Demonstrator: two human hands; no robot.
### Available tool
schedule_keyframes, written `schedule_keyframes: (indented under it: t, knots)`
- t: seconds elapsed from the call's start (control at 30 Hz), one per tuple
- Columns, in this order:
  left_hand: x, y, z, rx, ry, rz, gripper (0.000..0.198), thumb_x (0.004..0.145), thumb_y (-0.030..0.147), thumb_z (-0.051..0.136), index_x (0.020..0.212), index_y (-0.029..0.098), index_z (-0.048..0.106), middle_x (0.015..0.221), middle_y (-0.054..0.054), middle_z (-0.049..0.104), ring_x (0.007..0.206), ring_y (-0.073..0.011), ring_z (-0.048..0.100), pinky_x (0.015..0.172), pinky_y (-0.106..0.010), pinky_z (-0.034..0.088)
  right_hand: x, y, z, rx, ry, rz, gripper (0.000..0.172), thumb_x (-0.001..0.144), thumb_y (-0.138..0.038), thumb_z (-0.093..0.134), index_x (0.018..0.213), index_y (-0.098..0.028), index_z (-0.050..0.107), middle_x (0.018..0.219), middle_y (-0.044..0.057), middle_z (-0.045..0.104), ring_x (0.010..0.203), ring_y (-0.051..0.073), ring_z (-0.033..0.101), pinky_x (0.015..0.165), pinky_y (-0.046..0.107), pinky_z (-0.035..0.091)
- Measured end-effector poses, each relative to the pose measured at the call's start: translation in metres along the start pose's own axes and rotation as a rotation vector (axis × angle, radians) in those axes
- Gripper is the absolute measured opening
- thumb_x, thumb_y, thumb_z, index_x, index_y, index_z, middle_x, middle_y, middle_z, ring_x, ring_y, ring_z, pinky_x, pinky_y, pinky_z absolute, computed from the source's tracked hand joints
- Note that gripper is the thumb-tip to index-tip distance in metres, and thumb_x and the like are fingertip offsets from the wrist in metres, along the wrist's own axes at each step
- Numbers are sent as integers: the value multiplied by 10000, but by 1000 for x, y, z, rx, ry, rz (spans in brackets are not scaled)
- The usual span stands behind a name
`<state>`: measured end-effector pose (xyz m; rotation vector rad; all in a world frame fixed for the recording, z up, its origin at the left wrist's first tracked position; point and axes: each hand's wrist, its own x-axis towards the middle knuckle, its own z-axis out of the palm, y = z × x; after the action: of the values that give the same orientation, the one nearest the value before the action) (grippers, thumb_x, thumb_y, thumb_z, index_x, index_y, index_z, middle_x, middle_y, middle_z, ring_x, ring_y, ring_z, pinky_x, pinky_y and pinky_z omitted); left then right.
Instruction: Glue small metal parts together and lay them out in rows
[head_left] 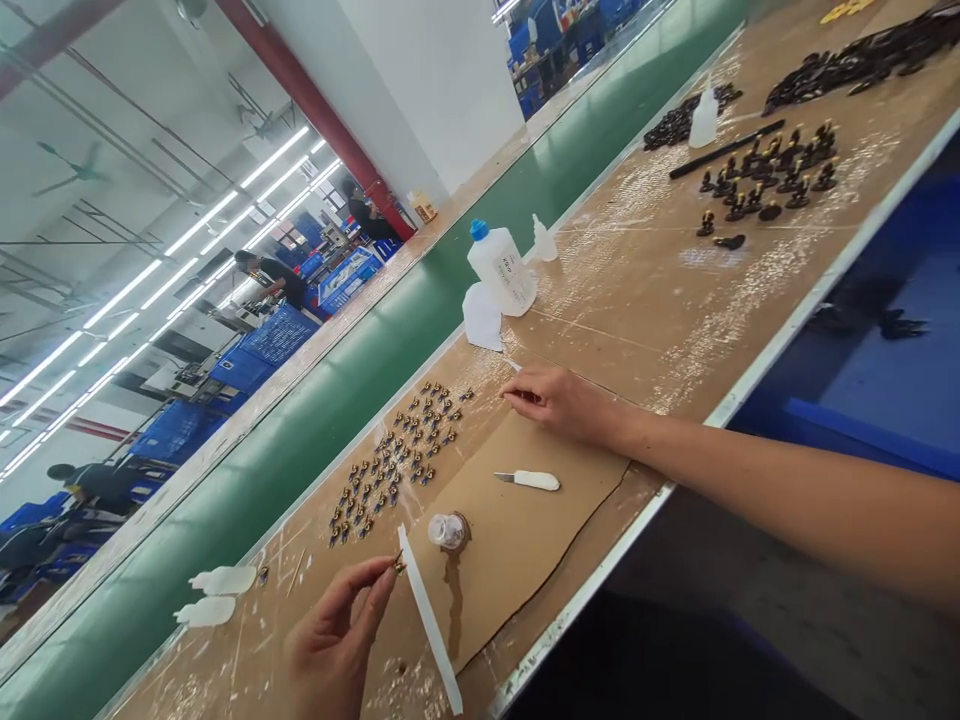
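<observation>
My left hand [341, 625] is closed in a pinch, with a tiny dark-and-gold part [400, 566] between thumb and forefinger. Just right of it, a white strip [429, 620] lies along a cardboard sheet [517, 540]. A small clear jar [448, 531] stands on the sheet in a wet stain. My right hand [551, 400] hovers or rests by the sheet's far edge, its fingers curled together; anything in them is hidden. Below that hand lies a white-handled knife [536, 481]. Many small blue-and-gold parts [394, 460] stand in rows beyond the sheet.
A white bottle with a blue cap [501, 265] and a small squeeze bottle [544, 240] stand at the back. Two squeeze bottles [206, 611] lie at left. Dark-and-gold pieces [787, 165] and dark heaps are farther right. A green belt [360, 390] runs behind; people work beyond.
</observation>
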<state>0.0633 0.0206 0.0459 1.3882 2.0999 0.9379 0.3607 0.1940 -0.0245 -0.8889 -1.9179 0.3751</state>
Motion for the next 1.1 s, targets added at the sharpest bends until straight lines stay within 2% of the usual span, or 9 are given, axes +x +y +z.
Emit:
schedule_keyframes:
  t: [0.13,0.23,0.33,0.63,1.1]
  knots:
    - [5,16,15,198,-18,128,349,644,558,686,793,246,730,889,-16,722,891,-209,645,839,-274,467,-1,1,1,18,-21,-12,176,868,-175,499,892,-166,673,838,43,691,746,138,606,714,246,431]
    - [8,28,26,288,15,224,277,709,526,635,748,261,709,817,7,705,829,-189,635,787,-263,446,-1,2,1,35,-34,-21,182,869,-165,494,902,-161,673,864,51,693,777,144,620,732,250,439]
    - [13,34,33,360,-7,286,228,742,481,619,753,269,701,779,15,687,788,-178,626,739,-254,429,-1,2,1,48,-35,-21,184,869,-161,494,903,-157,674,858,53,690,765,142,622,717,246,443]
    - [29,36,36,487,-110,343,236,754,468,594,734,255,692,726,9,667,696,-175,606,689,-262,413,-1,1,1,65,-23,-19,184,868,-158,496,904,-159,676,875,58,697,765,144,624,720,251,448]
    - [33,38,38,548,-163,371,236,770,457,576,743,251,688,735,5,673,700,-176,619,686,-264,420,-1,3,1,55,-9,-32,191,875,-176,491,905,-168,680,849,50,693,724,137,607,684,240,439]
